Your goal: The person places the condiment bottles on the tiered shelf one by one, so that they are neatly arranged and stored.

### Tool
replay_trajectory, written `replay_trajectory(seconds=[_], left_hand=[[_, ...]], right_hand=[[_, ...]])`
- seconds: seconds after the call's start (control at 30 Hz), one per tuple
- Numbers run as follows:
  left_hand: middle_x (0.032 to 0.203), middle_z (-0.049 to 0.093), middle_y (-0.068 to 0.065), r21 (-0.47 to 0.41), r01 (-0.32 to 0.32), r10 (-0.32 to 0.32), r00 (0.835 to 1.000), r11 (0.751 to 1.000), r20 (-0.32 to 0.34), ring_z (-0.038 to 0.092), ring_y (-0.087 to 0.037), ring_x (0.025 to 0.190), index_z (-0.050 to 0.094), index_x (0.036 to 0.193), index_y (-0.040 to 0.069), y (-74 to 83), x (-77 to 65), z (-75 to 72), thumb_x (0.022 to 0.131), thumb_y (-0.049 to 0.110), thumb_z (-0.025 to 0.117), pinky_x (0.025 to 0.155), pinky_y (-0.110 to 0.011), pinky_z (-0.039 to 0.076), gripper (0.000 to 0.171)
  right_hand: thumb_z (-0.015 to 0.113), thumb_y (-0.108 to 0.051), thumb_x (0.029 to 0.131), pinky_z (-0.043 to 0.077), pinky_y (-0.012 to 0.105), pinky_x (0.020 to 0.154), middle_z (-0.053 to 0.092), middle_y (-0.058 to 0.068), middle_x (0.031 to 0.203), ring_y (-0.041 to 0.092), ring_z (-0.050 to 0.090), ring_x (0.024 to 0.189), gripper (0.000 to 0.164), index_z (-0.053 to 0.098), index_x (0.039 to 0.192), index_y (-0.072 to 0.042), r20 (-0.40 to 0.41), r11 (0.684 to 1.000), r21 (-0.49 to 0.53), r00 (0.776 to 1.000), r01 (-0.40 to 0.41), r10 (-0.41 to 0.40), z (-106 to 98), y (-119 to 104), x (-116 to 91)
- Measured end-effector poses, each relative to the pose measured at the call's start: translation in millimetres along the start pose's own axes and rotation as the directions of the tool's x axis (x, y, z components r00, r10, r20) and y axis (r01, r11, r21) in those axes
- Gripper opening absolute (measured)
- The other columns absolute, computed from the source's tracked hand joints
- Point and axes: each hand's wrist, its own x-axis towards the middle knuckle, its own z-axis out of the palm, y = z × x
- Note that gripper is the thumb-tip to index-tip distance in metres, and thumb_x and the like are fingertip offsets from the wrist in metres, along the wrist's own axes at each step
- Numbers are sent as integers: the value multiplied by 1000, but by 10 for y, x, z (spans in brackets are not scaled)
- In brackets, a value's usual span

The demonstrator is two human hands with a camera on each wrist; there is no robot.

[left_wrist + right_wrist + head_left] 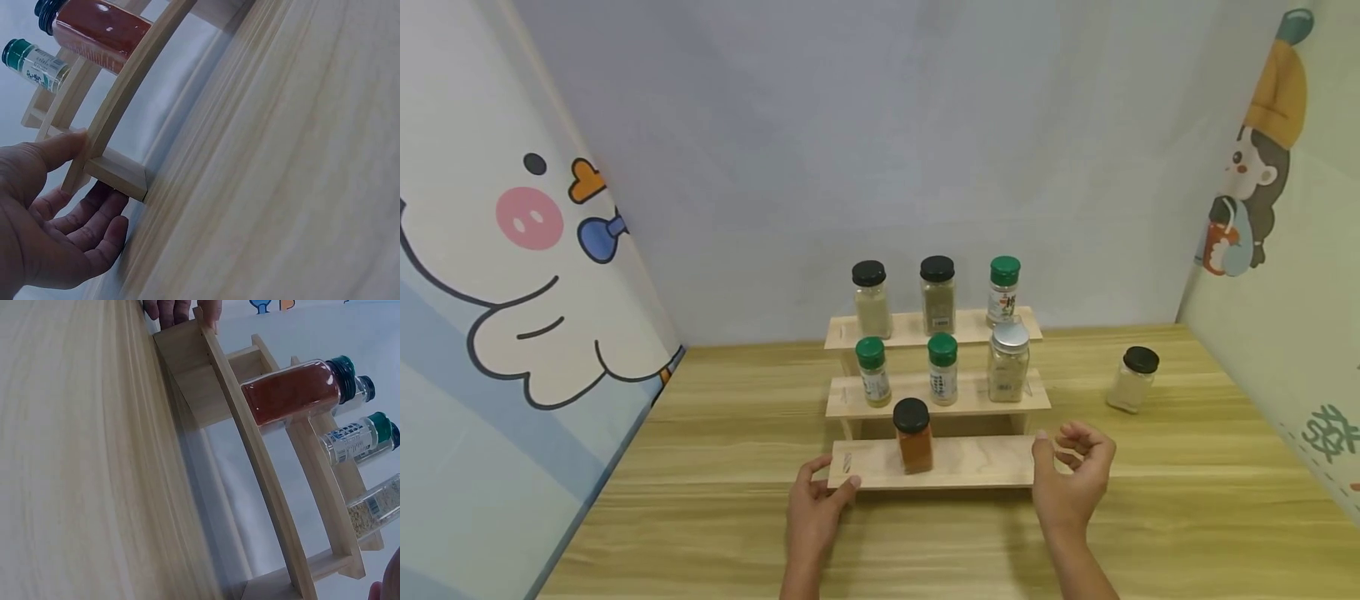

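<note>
A three-step wooden spice rack [977, 462] stands on the table. My left hand [815, 512] grips the left end of its lowest step, thumb on top and fingers below, as the left wrist view shows. At the right end of that step is my right hand [1072, 483], its fingers loosely bent and holding nothing; whether the thumb touches the board I cannot tell. A black-capped jar of red-brown spice [915, 446] stands left of centre on the lowest step. Two green-capped shakers [874, 379] and a silver-lidded jar [1008, 367] occupy the middle step.
On the top step are two black-capped jars [938, 300] and a green-capped shaker [1003, 292]. Another black-capped jar [1132, 381] of pale contents stands on the wooden table [715, 517], right of the rack. Behind rises a plain pale wall [887, 150].
</note>
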Motion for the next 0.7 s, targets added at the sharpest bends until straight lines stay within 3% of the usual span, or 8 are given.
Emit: replay_trajectory(seconds=[0.2,0.7], left_hand=[[72,60,-9,3,8,-8,1000,1000,7,51,-16,56,52,124,3,17,-2,-8,76,17,77,50,-27,40,56],[74,62,-9,4,14,-14,1000,1000,-8,53,-16,57,53,123,2,8,11,2,76,16,78,51,-28,40,55]], right_hand=[[58,9,80,39,25,70,48,-2,94,15,48,84,32,44,107,16,-49,999,-34,999,-26,24,-72,-9,92],[63,-1,83,38,24,71,50,-2,97,12,48,88,35,49,112,10,-66,986,-133,993,-102,94,-317,284,426]])
